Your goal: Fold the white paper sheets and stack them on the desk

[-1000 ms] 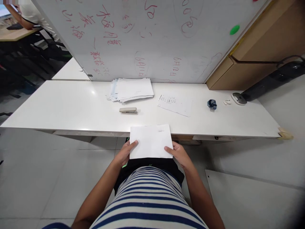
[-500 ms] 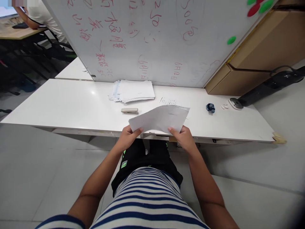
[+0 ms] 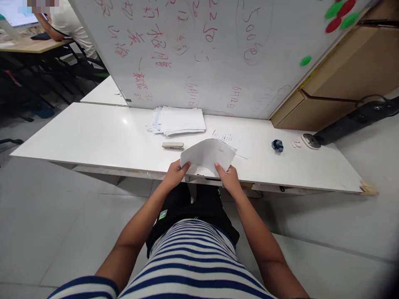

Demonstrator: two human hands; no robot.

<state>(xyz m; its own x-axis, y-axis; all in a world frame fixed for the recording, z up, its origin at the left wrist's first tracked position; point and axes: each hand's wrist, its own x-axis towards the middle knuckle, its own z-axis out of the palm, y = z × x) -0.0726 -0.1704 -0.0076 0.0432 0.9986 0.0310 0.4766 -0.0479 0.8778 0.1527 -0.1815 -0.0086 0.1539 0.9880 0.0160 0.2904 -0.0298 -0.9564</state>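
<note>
A white sheet of paper [image 3: 205, 154] is held over the front edge of the desk, bowed upward in the middle; whether it is one sheet or more I cannot tell. My left hand [image 3: 177, 173] grips its left side, thumb on top. On the opposite side my right hand [image 3: 228, 176] pinches it the same way, fingers hidden underneath. Just beyond my left hand lies a beige stapler [image 3: 173, 145]. A printed sheet [image 3: 225, 136] lies flat on the desk behind the held paper, partly covered by it.
The white desk [image 3: 93, 137] carries a stack of papers [image 3: 183, 119] against the whiteboard [image 3: 218, 54]. To the right are a small dark blue object [image 3: 277, 145], a mouse [image 3: 311, 140] and cardboard boxes [image 3: 314, 108]. Another person [image 3: 73, 25] sits at a table in the far left.
My hands have come closer together, so the paper is more strongly bowed and looks narrower. The view has shifted slightly, moving the desk and its objects a little rightward.
</note>
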